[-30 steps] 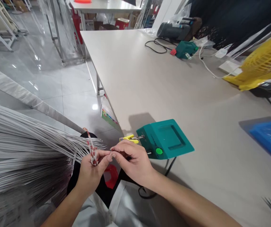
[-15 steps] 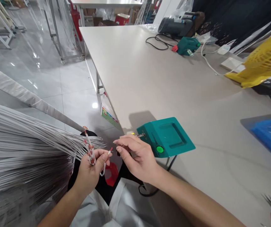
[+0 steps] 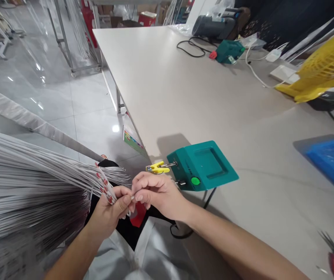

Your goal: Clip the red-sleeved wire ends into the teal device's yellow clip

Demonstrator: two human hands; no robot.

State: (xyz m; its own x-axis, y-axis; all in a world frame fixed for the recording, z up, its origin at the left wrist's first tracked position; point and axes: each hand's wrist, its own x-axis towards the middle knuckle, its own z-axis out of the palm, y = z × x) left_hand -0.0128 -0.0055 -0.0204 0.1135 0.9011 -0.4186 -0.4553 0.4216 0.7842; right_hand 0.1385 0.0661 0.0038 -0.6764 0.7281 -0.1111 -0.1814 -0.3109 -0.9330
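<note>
left hand (image 3: 108, 212) clenched round red-tipped wire ends (image 3: 104, 186), right hand (image 3: 155, 192) pinching one; wires likely light, springy, best gripped just behind tips.

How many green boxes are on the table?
2. One green box sits at the near table edge by the right hand; another green box lies far back among cables.

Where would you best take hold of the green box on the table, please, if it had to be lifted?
Grip the green box across its two long flat side walls, coming from above. Its top is a shallow recessed tray that offers no hold, its near face carries a green button and a yellow clip on a metal pin, and a black cable leaves underneath, so the near end is probably best avoided.
</note>
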